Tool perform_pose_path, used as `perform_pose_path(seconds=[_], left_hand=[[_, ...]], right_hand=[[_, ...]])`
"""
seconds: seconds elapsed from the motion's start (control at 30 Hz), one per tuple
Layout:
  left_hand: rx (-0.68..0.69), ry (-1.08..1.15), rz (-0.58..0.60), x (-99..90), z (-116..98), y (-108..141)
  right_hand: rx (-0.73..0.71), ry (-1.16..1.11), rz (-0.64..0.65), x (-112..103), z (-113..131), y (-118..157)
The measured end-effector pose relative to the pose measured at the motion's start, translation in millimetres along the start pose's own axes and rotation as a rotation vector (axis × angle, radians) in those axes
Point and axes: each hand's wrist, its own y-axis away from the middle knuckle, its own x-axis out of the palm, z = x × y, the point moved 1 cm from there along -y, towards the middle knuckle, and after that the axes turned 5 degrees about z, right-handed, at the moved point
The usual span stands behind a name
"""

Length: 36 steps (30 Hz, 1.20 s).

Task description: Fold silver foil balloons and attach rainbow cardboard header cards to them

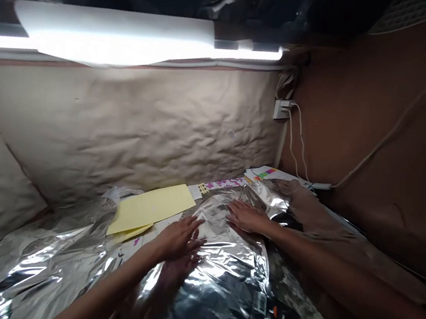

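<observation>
We have our left hand [178, 239] and right hand [247, 216] spread open over a crinkled sheet of silver foil [227, 267], fingers flat and holding nothing, with the foil lying just in front of a pale yellow paper sheet [149, 208]. The foil looks light, soft and slippery, and it creases easily. We judge it safest to take it with open palms along a broad stretch, not pinched at one spot.
</observation>
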Motion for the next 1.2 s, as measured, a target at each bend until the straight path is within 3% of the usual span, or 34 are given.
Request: perform_pose_path(seconds=[0.07, 0.13, 0.2, 0.3, 0.4, 0.5, 0.57, 0.63, 0.73, 0.83, 0.9, 1.2], left_hand=[[0.066, 0.046, 0.03, 18.6, -9.1, 23.6], [0.043, 0.06, 0.024, 34.7, -8.1, 37.9], [0.029, 0.048, -0.035, 42.5, -3.4, 37.3], [0.095, 0.076, -0.199, 31.6, -16.7, 11.2], [0.237, 0.213, -0.137, -1.2, -80.9, -24.0], [0.422, 0.385, -0.04, -31.1, -183.5, -55.2], [0.504, 0.528, 0.053, -34.3, -251.1, -73.4], [0.498, 0.556, 0.12, -23.0, -303.4, -88.5], [0.467, 0.469, 0.136, 5.5, -344.4, -104.4], [0.425, 0.421, 0.14, 26.0, -350.7, -115.2], [0.406, 0.443, 0.15, 29.9, -345.9, -120.4], [0.485, 0.535, 0.226, 9.3, -321.8, -126.3]], right_hand=[[-0.019, -0.011, -0.064, -21.6, -0.8, 18.6], [-0.04, -0.037, -0.2, -51.7, -13.5, 53.5], [-0.005, -0.142, -0.38, -80.3, -39.5, 107.6], [0.302, -0.425, -0.707, -98.0, -89.3, 217.7], [0.599, -0.504, -0.968, -73.1, -121.9, 324.7], [0.773, -0.608, -1.126, -22.9, -125.0, 388.4], [0.817, -0.735, -1.128, 7.2, -114.8, 403.9], [0.804, -0.876, -1.067, 25.1, -102.6, 405.7], [0.742, -1.015, -1.017, 28.3, -93.3, 401.5], [0.715, -1.048, -1.061, 18.4, -97.7, 400.6], [0.71, -1.04, -1.092, 11.6, -102.4, 400.0], [0.636, -0.981, -1.18, -21.0, -82.2, 379.4]])
